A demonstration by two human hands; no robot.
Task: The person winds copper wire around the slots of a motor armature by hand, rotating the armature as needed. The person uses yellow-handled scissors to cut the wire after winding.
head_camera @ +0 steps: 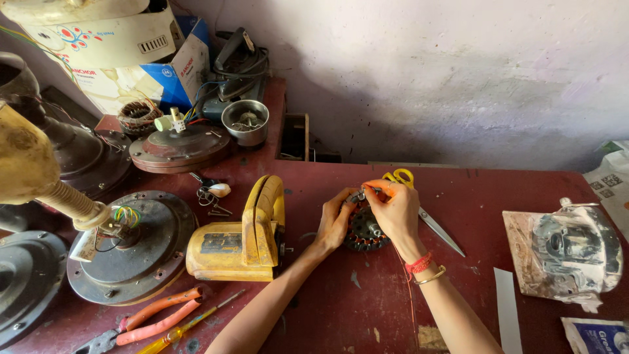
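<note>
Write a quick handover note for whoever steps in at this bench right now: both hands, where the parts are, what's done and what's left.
Left hand: fingers grip the left rim of the round motor stator, steadying it on the red table.
Right hand: over the stator's top, fingers pinching something small at its upper edge; too small to identify.
Nearby: yellow-handled scissors lie just behind the right hand, yellow power tool to the left, orange-handled pliers and a screwdriver at the near-left edge.
Done: stator is out on the table.
Left: cannot tell how far the winding work is.

A blue-and-white carton (171, 73) stands back left; a small blue-white sachet (597, 335) lies front right.
</note>
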